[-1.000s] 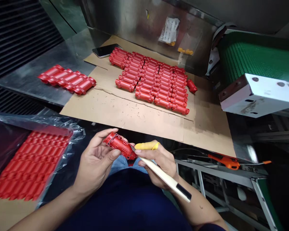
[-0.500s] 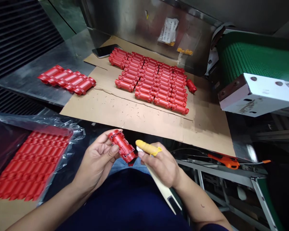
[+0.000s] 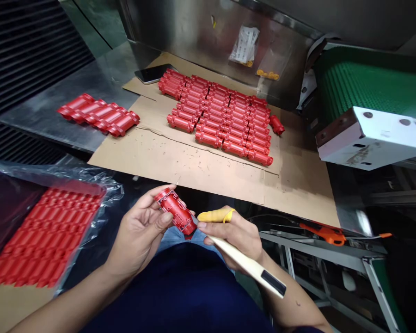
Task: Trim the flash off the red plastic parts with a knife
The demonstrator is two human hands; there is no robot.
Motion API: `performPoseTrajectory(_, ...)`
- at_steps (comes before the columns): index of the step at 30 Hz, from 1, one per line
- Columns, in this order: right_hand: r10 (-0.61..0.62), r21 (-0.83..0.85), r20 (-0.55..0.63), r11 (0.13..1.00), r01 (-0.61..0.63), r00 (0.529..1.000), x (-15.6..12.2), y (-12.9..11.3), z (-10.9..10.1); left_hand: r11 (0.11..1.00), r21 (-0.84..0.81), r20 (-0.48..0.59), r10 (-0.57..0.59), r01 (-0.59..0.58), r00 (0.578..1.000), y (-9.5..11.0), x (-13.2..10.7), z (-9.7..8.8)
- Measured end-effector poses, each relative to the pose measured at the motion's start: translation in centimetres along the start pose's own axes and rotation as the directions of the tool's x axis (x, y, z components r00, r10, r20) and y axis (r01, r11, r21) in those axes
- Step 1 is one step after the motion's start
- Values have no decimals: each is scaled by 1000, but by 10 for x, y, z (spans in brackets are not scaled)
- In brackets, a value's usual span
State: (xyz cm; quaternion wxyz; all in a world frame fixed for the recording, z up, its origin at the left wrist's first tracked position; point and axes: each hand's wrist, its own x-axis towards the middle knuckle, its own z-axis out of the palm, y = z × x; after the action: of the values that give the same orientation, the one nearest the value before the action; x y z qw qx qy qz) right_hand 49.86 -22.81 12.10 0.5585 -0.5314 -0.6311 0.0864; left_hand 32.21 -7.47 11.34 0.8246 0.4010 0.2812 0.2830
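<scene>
My left hand (image 3: 142, 231) holds a red plastic cylindrical part (image 3: 176, 210) between thumb and fingers. The part is tilted, with cut-out outlines along its side. In my right hand (image 3: 235, 238) is a knife (image 3: 246, 263) with a long cream handle and a black patch near its end. A yellow finger cot (image 3: 215, 216) covers the index finger. The short grey blade is mostly hidden and lies at the lower right side of the red part; whether it touches, I cannot tell.
Rows of red parts (image 3: 225, 115) lie on cardboard (image 3: 152, 152), with another group (image 3: 99, 114) on the metal table at left. A plastic-lined box of red parts (image 3: 52, 231) stands lower left. A phone (image 3: 154, 73), green conveyor (image 3: 364, 83) and orange tool (image 3: 326, 233) are around.
The knife's handle has swung up and to the right, and its tip has come to the red part. The red part has rolled slightly in my left hand.
</scene>
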Motion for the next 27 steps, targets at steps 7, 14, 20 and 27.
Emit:
performPoseTrajectory(7,64,-74,359,996,-40,931,18,-2,-27,998,4,-26,-59,59,998,2,0,-1)
performPoseTrajectory(14,-2,7,306,1000,0,952,20,7,-21,982,-5,0,-190,190,982,2,1,-3)
performPoseTrajectory(20,500,623,238,579,-526,833,11,18,4,994,46,25,-104,103,994,2,3,-7)
performPoseTrajectory(27,469,795,305,353,-493,829,3,21,9,973,232,70,-22,5,997,-8,4,-20)
